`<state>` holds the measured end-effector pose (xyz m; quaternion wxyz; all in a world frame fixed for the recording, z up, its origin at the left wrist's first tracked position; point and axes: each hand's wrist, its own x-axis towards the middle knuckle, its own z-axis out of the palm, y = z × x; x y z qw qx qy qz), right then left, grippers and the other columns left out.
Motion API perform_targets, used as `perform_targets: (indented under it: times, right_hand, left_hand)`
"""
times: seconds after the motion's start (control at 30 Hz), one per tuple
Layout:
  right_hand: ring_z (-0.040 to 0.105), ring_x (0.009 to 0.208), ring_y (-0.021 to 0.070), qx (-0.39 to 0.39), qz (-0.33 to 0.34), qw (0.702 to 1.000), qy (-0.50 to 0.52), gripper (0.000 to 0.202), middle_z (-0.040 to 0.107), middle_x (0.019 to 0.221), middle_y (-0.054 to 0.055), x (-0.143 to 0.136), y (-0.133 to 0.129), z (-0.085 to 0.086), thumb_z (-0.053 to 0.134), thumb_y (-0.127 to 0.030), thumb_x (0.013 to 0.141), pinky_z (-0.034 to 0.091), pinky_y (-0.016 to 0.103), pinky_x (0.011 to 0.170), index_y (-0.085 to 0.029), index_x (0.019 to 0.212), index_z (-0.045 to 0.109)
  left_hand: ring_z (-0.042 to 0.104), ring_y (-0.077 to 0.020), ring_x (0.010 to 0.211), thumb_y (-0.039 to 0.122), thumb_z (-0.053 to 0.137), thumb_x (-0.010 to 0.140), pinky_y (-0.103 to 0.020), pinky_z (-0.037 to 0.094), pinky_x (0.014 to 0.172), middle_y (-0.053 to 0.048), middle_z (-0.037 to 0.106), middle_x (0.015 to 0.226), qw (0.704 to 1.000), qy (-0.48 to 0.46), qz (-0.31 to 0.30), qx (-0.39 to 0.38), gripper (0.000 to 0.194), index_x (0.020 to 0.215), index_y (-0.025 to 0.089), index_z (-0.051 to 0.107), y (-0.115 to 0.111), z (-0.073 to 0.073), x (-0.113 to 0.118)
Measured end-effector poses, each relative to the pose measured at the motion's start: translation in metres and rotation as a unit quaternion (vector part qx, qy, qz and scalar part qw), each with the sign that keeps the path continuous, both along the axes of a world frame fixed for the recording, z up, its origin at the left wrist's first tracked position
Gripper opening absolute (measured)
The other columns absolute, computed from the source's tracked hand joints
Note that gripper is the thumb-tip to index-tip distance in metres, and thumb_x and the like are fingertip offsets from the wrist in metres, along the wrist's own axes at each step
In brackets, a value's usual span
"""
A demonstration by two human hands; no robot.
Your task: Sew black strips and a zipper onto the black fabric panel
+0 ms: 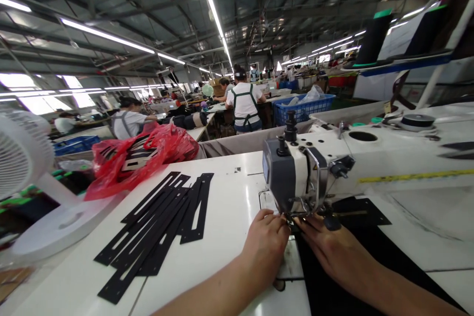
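My left hand (pixel 267 243) is at the left of the needle area of a sewing machine (pixel 296 168), its fingers curled and pressed together. Whatever lies between its fingertips is hidden. From the right, my right hand (pixel 333 249) reaches under the machine head, its fingers stretched out over black fabric (pixel 319 291); the tips are partly covered by the machine. That fabric runs from the needle area down past my right forearm. Left of the machine, several black strips with long slots (pixel 148 237) lie in an overlapping fan on the white table (pixel 222 261).
A red plastic bag (pixel 174 145) with cut pieces sits at the table's far left, beside a white fan (pixel 52 207). Another black piece (pixel 365 211) lies beneath the machine arm. Thread cones (pixel 372 39) stand upper right. Beyond are a blue crate (pixel 303 107) and co-workers (pixel 244 101).
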<state>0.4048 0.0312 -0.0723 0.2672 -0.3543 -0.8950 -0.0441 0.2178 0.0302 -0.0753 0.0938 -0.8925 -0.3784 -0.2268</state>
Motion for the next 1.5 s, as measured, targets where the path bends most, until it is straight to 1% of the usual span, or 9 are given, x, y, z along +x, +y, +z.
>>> perform_targets:
  times: [0.23,0.37,0.7,0.9,1.17,1.27,1.37,1.43,1.5]
  right_hand:
    - [0.060,0.099,0.0217,0.004,-0.004,1.000,0.015,0.032,0.064,0.103,0.012,0.002,-0.001,-0.001,0.036,-0.010,0.087,0.051,0.038,0.085,-0.013,0.110,0.058]
    - [0.060,0.100,0.0199,-0.006,0.007,1.000,0.030,0.034,0.065,0.105,0.010,0.004,-0.003,0.002,0.036,-0.009,0.088,0.050,0.036,0.087,-0.016,0.113,0.057]
    - [0.061,0.098,0.0210,-0.002,0.005,1.000,0.025,0.030,0.066,0.101,0.010,0.005,-0.001,0.000,0.037,-0.011,0.088,0.050,0.038,0.086,-0.016,0.104,0.062]
    - [0.062,0.095,0.0200,-0.006,0.006,1.000,0.017,0.033,0.066,0.100,0.010,0.004,-0.001,0.002,0.036,-0.010,0.088,0.051,0.036,0.084,-0.017,0.108,0.061]
    - [0.061,0.096,0.0198,-0.013,-0.003,1.000,0.018,0.030,0.065,0.103,0.009,0.003,-0.001,-0.002,0.034,-0.012,0.089,0.050,0.036,0.085,-0.018,0.102,0.061]
    - [0.058,0.104,0.0227,0.025,-0.029,0.999,-0.010,0.029,0.063,0.110,0.009,0.010,0.000,-0.004,0.040,-0.016,0.088,0.045,0.046,0.092,-0.018,0.112,0.057]
    - [0.056,0.105,0.0302,0.106,-0.083,0.990,-0.051,0.036,0.060,0.114,0.016,0.025,-0.013,0.001,0.047,-0.034,0.087,0.044,0.054,0.090,-0.012,0.116,0.055]
    - [0.059,0.101,0.0316,0.161,-0.095,0.980,-0.074,0.050,0.060,0.114,0.019,0.035,-0.034,0.007,0.047,-0.047,0.085,0.051,0.048,0.079,-0.008,0.115,0.055]
    - [0.061,0.095,0.0283,0.192,-0.068,0.973,-0.111,0.053,0.061,0.114,0.017,0.042,-0.058,0.012,0.046,-0.052,0.084,0.054,0.038,0.069,-0.010,0.116,0.057]
  left_hand:
    - [0.061,-0.0174,0.086,0.010,0.053,0.085,-0.035,0.044,0.088,-0.006,0.066,0.088,1.000,-0.003,0.000,-0.007,0.008,0.083,0.014,0.060,-0.001,0.001,-0.001]
    - [0.061,-0.0177,0.085,0.008,0.050,0.086,-0.036,0.045,0.087,-0.006,0.066,0.086,1.000,-0.006,-0.002,-0.007,0.012,0.083,0.014,0.060,-0.002,0.002,-0.001]
    - [0.062,-0.0178,0.082,0.008,0.056,0.083,-0.034,0.045,0.084,-0.006,0.065,0.085,1.000,-0.021,-0.017,0.005,0.006,0.081,0.012,0.059,-0.003,0.007,-0.001]
    - [0.061,-0.0178,0.081,0.010,0.054,0.084,-0.035,0.046,0.082,-0.006,0.065,0.083,0.999,-0.029,-0.026,0.018,0.007,0.082,0.013,0.060,-0.001,0.004,-0.002]
    - [0.062,-0.0183,0.081,0.008,0.053,0.083,-0.035,0.046,0.081,-0.007,0.065,0.084,0.999,-0.033,-0.021,0.001,0.009,0.081,0.013,0.060,0.002,0.001,-0.002]
    - [0.062,-0.0180,0.081,0.009,0.054,0.084,-0.035,0.045,0.082,-0.006,0.066,0.085,0.999,-0.039,-0.012,-0.003,0.009,0.081,0.014,0.061,0.003,0.001,-0.002]
    - [0.061,-0.0172,0.085,0.011,0.056,0.084,-0.036,0.043,0.087,-0.005,0.066,0.092,0.999,-0.044,-0.007,-0.007,0.008,0.082,0.017,0.062,-0.001,0.006,-0.006]
    - [0.059,-0.0184,0.096,0.012,0.058,0.084,-0.038,0.041,0.092,-0.005,0.064,0.103,0.998,-0.058,0.001,-0.020,0.009,0.089,0.018,0.063,-0.012,0.011,-0.009]
    - [0.057,-0.0196,0.099,0.016,0.062,0.082,-0.038,0.041,0.091,-0.004,0.063,0.106,0.996,-0.075,0.000,-0.049,0.013,0.095,0.020,0.063,-0.027,0.016,-0.014]
